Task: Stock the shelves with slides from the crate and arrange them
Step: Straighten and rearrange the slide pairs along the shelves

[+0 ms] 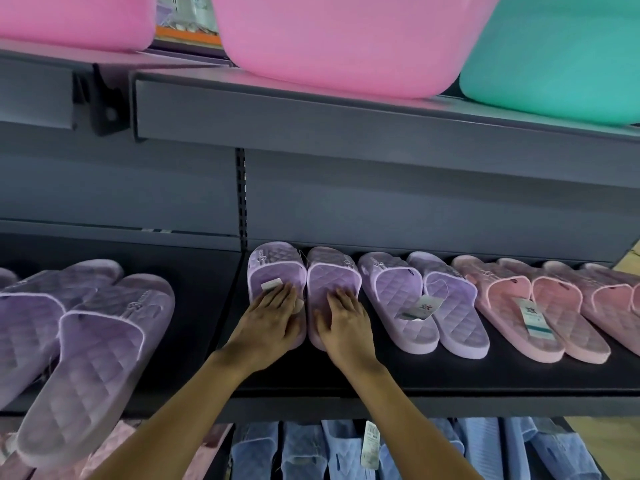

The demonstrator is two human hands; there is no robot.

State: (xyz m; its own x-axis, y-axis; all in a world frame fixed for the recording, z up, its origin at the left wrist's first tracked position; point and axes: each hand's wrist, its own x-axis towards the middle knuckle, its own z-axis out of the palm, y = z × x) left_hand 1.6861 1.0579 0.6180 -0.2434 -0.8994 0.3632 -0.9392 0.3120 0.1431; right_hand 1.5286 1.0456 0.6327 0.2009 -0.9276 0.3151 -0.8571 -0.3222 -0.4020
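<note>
— What are your hands doing right now?
— I'm laying my left hand (273,318) flat on the left lilac slide (273,263), fingers stretching straight and gripping nothing, their tips touching a white tag (271,285) on the footbed. My right hand (346,322) is lying the same way on the right lilac slide (334,270), fingers straight and slightly spread, just pressing down.
— And where is that pair sitting?
— It's lying on the dark shelf (415,372), toes pointing at the back panel (415,202), the two slides touching side by side at the left end of the row. A second lilac pair (394,289) is lying just beside it on the right, then a pink pair (498,296).
— What's surrounding you?
— A pink basin (339,39) and a teal basin (554,53) are sitting on the upper shelf (346,123); blue slides (311,452) are showing underneath.
</note>
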